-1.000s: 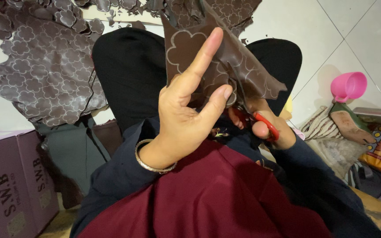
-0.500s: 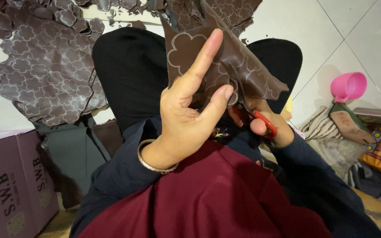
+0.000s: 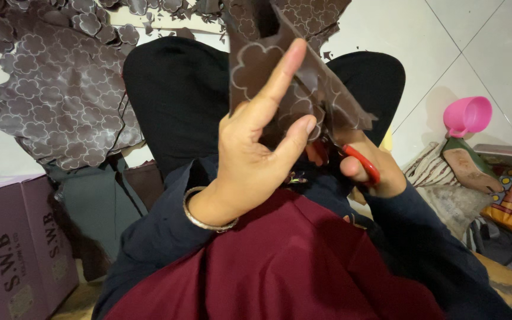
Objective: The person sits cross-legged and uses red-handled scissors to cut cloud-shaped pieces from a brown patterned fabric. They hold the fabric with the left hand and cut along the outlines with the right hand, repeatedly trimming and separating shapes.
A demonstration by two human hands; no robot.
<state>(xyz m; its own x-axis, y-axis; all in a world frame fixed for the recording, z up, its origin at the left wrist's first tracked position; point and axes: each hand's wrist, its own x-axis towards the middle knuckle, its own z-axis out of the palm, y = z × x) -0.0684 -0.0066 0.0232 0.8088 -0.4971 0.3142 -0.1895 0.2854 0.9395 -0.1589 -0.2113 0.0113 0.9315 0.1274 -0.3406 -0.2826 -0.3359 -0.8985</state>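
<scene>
I hold the brown patterned sheet up over my lap, left hand pinching it between thumb and fingers, while my right hand grips the red-handled scissors. I'd judge short snips along the printed outline best, turning the sheet. Open floor lies right; the purple box crowds my left.

White tile floor; brown patterned sheet spread at left w/ scraps; pink cup, box also laid on it.
</scene>
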